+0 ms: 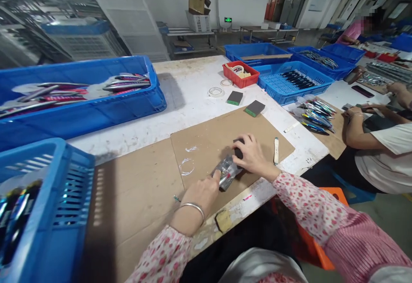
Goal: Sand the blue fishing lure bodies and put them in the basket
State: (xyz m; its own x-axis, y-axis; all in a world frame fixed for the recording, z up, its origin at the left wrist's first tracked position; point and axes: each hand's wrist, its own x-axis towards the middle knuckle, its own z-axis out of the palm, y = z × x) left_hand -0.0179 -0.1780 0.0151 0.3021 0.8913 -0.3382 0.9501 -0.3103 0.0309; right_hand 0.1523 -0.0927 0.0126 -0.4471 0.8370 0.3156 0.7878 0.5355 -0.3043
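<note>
On the cardboard sheet (212, 132) in front of me, my left hand (201, 195) grips the near end of a shiny silver lure-like piece (223, 181), its thumb and fingers pressed down on it. A clear, film-like part shows around the piece, and a dark flat pad lies under it. My right hand (252, 154) is closed around a dark sanding block (238, 149) at the piece's far end. Whether block and piece touch is hidden by my fingers. Two more sanding blocks with green sides, one (235, 98) and another (255, 108), lie beyond my hands.
Blue bins with lure-like pieces, one long (122, 115) and one slotted (72, 197), stand at left. Behind are tape (215, 92), a red tray (246, 80) and a blue basket (283, 98). A pale-handled tool (276, 150) lies right. A co-worker (383, 145) sits at right.
</note>
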